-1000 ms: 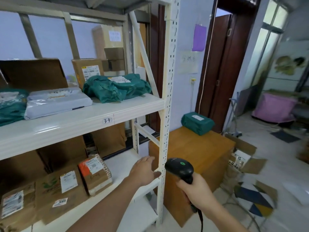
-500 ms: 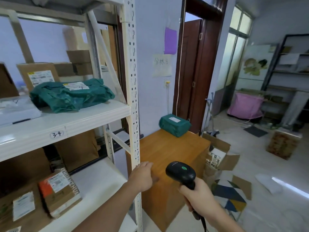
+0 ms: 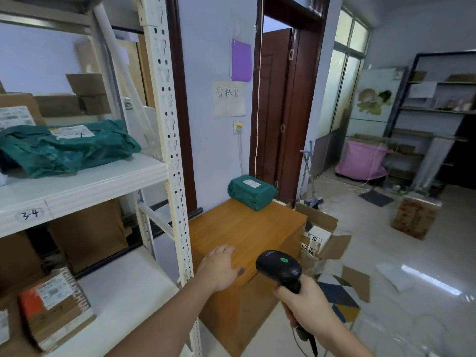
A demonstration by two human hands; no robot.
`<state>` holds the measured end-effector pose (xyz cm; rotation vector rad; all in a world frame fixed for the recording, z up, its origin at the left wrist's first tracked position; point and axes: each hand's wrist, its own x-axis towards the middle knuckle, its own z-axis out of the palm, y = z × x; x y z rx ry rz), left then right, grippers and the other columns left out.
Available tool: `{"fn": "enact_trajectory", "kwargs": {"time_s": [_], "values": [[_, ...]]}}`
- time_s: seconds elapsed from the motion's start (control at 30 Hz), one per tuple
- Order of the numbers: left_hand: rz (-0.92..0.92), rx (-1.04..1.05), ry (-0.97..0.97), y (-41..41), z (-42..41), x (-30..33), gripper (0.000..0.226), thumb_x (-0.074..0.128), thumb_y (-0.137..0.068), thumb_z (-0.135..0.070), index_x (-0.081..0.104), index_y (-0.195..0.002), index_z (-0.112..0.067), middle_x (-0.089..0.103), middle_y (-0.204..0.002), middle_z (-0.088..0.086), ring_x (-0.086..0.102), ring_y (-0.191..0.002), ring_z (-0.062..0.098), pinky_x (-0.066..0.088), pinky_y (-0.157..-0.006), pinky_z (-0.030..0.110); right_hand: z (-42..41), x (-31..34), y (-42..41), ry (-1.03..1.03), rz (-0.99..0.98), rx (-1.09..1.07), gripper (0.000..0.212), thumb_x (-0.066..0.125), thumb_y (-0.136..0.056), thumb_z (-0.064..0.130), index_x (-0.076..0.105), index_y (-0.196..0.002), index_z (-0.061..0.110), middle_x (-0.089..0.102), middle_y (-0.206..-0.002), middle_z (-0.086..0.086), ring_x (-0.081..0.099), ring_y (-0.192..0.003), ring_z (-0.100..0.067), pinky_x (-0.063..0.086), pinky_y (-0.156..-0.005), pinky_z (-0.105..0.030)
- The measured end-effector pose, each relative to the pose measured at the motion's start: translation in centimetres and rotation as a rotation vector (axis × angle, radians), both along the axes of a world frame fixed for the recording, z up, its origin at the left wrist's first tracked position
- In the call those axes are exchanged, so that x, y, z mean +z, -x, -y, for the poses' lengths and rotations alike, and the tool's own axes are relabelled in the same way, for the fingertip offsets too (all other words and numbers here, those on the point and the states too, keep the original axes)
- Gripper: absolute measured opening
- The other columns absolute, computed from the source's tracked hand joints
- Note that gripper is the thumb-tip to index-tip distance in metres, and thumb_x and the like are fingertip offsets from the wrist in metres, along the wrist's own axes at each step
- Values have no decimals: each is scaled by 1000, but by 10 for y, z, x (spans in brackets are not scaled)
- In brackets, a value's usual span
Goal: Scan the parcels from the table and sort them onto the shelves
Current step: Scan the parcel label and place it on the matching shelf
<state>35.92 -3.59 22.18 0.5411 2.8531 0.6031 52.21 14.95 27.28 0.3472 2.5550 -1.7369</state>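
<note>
Parcel: one green-wrapped parcel (image 3: 252, 191) left on the wooden table (image 3: 247, 228), sitting at the far end against the wall, white label facing up.
Step in hand: I read this as the walk back from the shelves to fetch and scan that last parcel; nothing is being scanned yet.
Left hand: my left hand (image 3: 220, 267) is empty, fingers relaxed and loosely spread, hovering over the near corner of the table; I can't tell if it touches the wood.
Right hand: my right hand (image 3: 305, 302) is wrapped round the handle of the black scanner (image 3: 279, 269), green light showing on its head, cable trailing down out of view.
Shelves: the white rack (image 3: 85, 186) marked 3-4 is on my left, with a green bag parcel (image 3: 64, 148) on it and cardboard boxes (image 3: 55, 305) on the shelf below.
Next move: my guess is to reach forward, as the parcel is well apart from both hands, then aim the scanner at its label, which is already turned up.
Risk: the scanner cable could snag on the table edge as I lean in.
Change: a second ago the rack filled most of my view and my left hand was at its upright post; now the view has swung right, the table is central, and the left hand has come off the post towards the tabletop.
</note>
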Motion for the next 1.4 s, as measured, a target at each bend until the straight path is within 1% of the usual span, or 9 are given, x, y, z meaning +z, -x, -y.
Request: {"fn": "enact_trajectory", "kwargs": {"time_s": [0.17,0.3,0.43,0.67,0.87,1.0,1.1,1.23,1.4], "values": [[15,-8,7,9,-11,-3,81,53,-98,-67,26,-166,-31,18,-175,-2,16,-161,23,19,-130,48,-6,-1,3,0,24,-14,18,60,-84,15,53,-70,8,50,-53,-11,50,-44,-21,48,-51,-31],[21,-24,35,18,-16,-5,81,47,-99,-71,22,-166,-34,14,-176,-4,12,-162,23,17,-131,49,-10,-1,8,6,28,-21,19,59,-84,13,52,-68,6,49,-51,-9,49,-42,-20,47,-51,-31],[30,-30,44,29,-19,-8,82,44,-98,-74,22,-166,-35,13,-176,-4,11,-162,23,16,-131,49,-9,-4,17,2,30,-36,19,58,-84,14,52,-68,6,50,-51,-11,50,-44,-22,49,-55,-35],[58,-77,106,55,-20,-14,97,27,-90,-89,18,-168,-32,13,-176,-2,10,-162,25,15,-131,51,-3,-5,45,28,40,-69,17,58,-84,16,53,-73,4,50,-55,-16,50,-46,-25,49,-54,-35],[83,-73,103,87,-11,-15,92,35,-93,-83,18,-167,-31,14,-176,-2,11,-162,24,16,-131,50,6,-4,73,-1,54,-103,20,59,-80,21,52,-72,5,49,-58,-16,50,-46,-26,48,-52,-34],[105,-79,110,105,-5,-19,89,39,-95,-79,18,-167,-30,16,-176,-2,13,-162,24,17,-131,48,12,-5,88,-19,25,-136,23,60,-76,30,53,-66,10,50,-55,-11,48,-47,-20,44,-57,-36],[111,-100,123,117,-4,-27,91,37,-94,-81,19,-167,-29,16,-176,-2,14,-162,25,18,-130,48,13,-8,96,4,34,-138,22,60,-82,23,55,-66,9,52,-51,-8,51,-45,-17,47,-57,-34],[126,-108,143,131,-9,-32,91,36,-95,-81,19,-168,-28,16,-176,-1,14,-162,25,18,-130,47,7,-10,104,-18,42,-142,20,58,-83,20,54,-69,5,52,-50,-10,53,-46,-21,52,-60,-36],[127,-96,110,154,-25,-35,87,41,-97,-78,21,-167,-31,17,-175,-4,14,-161,23,20,-129,46,-10,-7,123,-6,45,-175,16,59,-86,16,56,-74,7,52,-50,-9,54,-45,-22,51,-54,-33]]}}
